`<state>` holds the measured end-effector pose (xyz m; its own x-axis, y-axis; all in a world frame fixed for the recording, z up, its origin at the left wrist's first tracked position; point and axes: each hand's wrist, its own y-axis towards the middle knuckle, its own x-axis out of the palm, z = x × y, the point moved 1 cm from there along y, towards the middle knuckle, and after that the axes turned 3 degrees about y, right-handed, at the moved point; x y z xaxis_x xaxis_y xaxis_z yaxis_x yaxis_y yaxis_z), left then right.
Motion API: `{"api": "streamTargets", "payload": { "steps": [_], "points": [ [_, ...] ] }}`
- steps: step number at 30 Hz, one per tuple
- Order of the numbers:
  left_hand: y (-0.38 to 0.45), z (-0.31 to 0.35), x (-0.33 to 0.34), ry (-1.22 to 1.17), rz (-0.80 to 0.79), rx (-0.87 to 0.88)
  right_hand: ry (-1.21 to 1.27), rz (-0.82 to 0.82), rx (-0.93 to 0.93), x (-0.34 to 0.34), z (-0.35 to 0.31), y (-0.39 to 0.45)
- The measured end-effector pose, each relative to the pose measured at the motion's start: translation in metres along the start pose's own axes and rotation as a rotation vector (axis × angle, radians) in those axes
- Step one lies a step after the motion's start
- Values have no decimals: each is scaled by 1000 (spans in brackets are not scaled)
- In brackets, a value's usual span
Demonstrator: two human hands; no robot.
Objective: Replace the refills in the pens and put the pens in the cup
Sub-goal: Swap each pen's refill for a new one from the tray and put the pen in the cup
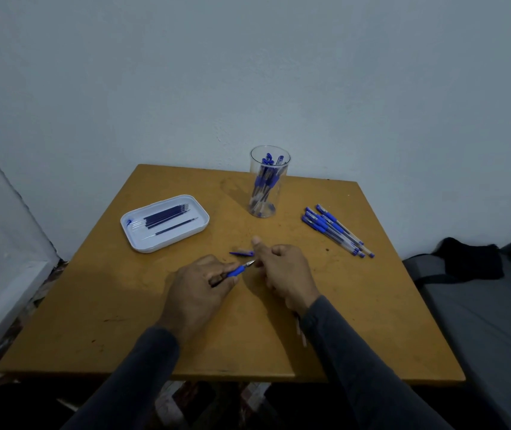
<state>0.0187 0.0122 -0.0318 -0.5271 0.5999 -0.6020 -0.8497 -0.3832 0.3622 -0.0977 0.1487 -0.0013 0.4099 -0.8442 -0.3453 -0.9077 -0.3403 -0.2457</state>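
Left hand point(200, 285) grips a pen point(238, 270), tip pointing right. Right hand point(282, 274) curls at that tip; whether it pinches cannot be told. A cap point(241, 253) lies just beyond. Wooden table point(124, 305) against a pale wall point(248, 72). One cup point(267, 184) far centre, one tray point(167, 240) of refills point(167, 217) left, loose pens point(335, 229) right.

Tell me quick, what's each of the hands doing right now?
Left hand: grips a pen.
Right hand: fingers curled at the pen's tip; cannot tell what it holds.
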Motion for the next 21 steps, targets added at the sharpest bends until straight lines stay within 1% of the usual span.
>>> {"api": "streamTargets", "payload": {
  "steps": [3, 6, 9, 14, 17, 20, 21],
  "points": [
    [0, 2, 3, 18, -14, 5, -5, -114, -18, -6, 0, -5],
    [-3, 2, 4, 16, -8, 7, -2, -147, -44, -7, 1, -6],
    [-4, 0, 5, -34, 13, -8, 18, -172, -39, -6, 1, -6],
    [-3, -3, 6, -60, 17, -25, 23, -217, -100, -10, 4, -10],
    [-3, -5, 7, -36, -7, -10, 59, -257, -114, -12, 4, -10],
    [-1, -9, 7, -40, 14, -27, 159, -343, -88, -14, -1, -11],
    [-1, -9, 7, -47, 19, -31, 155, -338, -81, -15, -2, -11]
  ]
}}
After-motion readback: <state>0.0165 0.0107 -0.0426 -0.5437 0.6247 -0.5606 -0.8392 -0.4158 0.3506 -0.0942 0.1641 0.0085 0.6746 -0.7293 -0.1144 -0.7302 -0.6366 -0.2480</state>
